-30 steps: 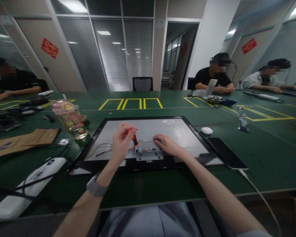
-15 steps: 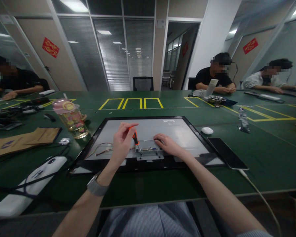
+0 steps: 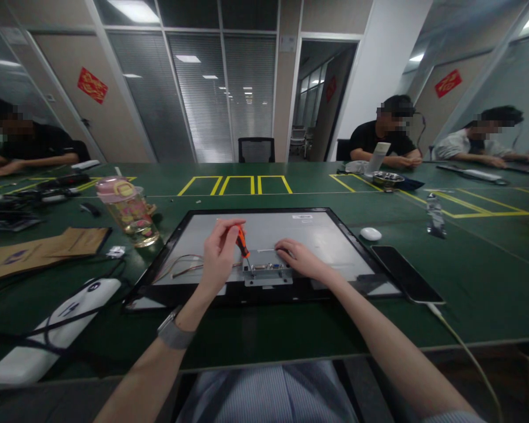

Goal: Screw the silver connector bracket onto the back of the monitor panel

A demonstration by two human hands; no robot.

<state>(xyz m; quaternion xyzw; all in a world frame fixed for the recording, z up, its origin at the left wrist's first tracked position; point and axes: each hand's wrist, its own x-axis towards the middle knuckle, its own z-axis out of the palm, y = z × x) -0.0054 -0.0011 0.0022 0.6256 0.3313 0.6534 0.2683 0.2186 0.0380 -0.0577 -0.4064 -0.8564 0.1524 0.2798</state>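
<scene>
My left hand (image 3: 220,244) is closed on the handle of an orange-and-black screwdriver (image 3: 242,241). The screwdriver tilts down, its tip at the left end of a metal bracket (image 3: 268,281) with connector ports. This bracket sits near the close edge of a flat display panel (image 3: 247,226), which lies back side up. Beside the bracket's right end, my right hand (image 3: 302,258) rests on the panel with loosely bent fingers, nothing visibly gripped. Thin wires (image 3: 187,267) run across the panel to the left of the bracket.
Left of the panel stand a pink-lided cup (image 3: 130,211), a brown paper packet (image 3: 70,244) and a white power strip (image 3: 57,329) with black cables. To the right are a white case (image 3: 371,234) and a phone (image 3: 405,273) with its cable. Several people sit across the green table (image 3: 255,341).
My left hand and the screwdriver have turned very slightly, the tip staying at the bracket's left end. The right hand has not moved, and the camera view has shifted a little.
</scene>
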